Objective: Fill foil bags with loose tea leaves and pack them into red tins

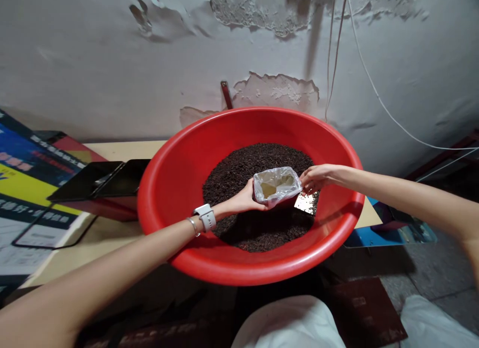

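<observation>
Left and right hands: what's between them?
In the head view, a plastic-lined container is between the left hand and the right hand, above dark loose material in the red basin.

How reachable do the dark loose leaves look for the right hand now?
Probably yes. The right hand is over the red tub, and dark loose leaves lie uncovered beyond the plastic-lined container. It is at the container's edge, so it would likely have to leave that first.

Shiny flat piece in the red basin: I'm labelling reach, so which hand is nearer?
Right. The right hand is just above the shiny flat piece in the picture; the left hand is farther left, holding the lined container.
</observation>
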Tool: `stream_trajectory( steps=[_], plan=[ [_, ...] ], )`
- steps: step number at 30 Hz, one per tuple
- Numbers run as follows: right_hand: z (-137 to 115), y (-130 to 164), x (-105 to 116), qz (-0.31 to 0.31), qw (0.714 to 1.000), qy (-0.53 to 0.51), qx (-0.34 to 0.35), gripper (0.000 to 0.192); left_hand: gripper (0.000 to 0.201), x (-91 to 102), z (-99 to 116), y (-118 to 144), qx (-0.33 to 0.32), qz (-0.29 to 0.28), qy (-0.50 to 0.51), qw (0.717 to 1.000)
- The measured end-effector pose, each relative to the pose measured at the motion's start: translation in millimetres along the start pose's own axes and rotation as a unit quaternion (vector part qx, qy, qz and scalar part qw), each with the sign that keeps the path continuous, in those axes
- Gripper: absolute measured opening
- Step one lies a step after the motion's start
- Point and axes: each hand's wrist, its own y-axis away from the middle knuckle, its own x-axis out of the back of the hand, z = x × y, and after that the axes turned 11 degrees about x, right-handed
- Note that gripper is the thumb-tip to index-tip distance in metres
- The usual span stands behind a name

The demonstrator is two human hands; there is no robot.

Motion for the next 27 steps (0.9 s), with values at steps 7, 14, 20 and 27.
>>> stream_trajectory(
  steps=[7, 14, 20, 27],
  plan=[
    [36, -22, -1, 0.01, 0.998, 0.066, 0.017, 0.011, 0.112, 2.1, -8, -4, -0.021, -0.013, -0.048, 0.999],
    [38, -47, -13, 0.019, 0.994, 0.098, 0.038, 0.013, 0.118, 2.9, -18, -9, 0.088, -0.048, -0.22, 0.97],
    [-10, -25, -16, 0.127, 0.853, 0.504, 0.043, 0.02, 0.063, 10.2, -5, 3, 0.232, -0.166, -0.469, 0.836],
    [-69, -19, -43, -0.064, 0.833, 0.521, 0.173, 0.025, 0.041, 45.5, 60, -29, 0.068, 0.172, -0.36, 0.915]
  ],
)
